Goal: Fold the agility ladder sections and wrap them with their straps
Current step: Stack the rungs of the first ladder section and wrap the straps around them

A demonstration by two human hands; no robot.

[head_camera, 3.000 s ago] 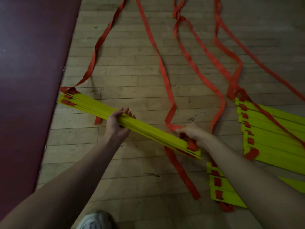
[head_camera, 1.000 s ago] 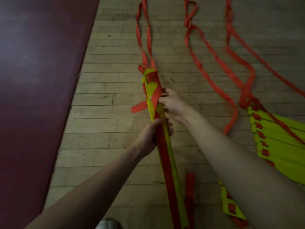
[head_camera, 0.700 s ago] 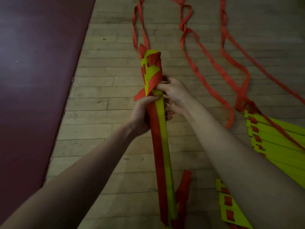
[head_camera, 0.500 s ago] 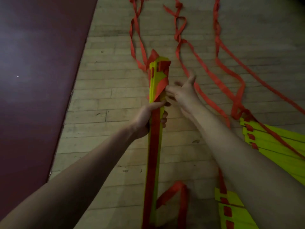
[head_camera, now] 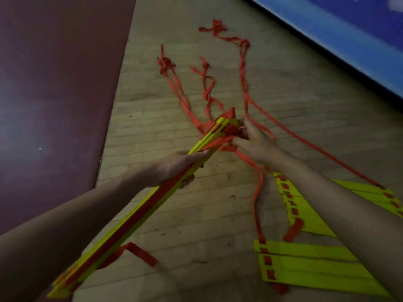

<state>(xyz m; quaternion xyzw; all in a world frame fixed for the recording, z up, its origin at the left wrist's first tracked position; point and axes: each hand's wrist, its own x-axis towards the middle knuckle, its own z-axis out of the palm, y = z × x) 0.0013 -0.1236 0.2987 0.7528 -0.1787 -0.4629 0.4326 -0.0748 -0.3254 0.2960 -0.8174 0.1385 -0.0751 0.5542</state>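
Note:
A stacked bundle of yellow ladder rungs runs from the lower left up to the centre, with a red strap lying along it. My left hand grips the bundle around its middle. My right hand is closed on the red strap at the bundle's far end, where the strap crosses the rungs. Long red straps trail away over the wooden floor. Two more stacks of yellow rungs lie on the floor at the lower right, partly hidden by my right arm.
A dark red mat covers the floor on the left. A blue mat borders the upper right. Loose strap ends hang below the bundle's near end. Wooden floorboards lie between the bundle and the other stacks.
The bundle has swung from pointing straight ahead to slanting up to the right. My right hand, open half a second ago, has closed on the strap at the bundle's far end. The view tilted.

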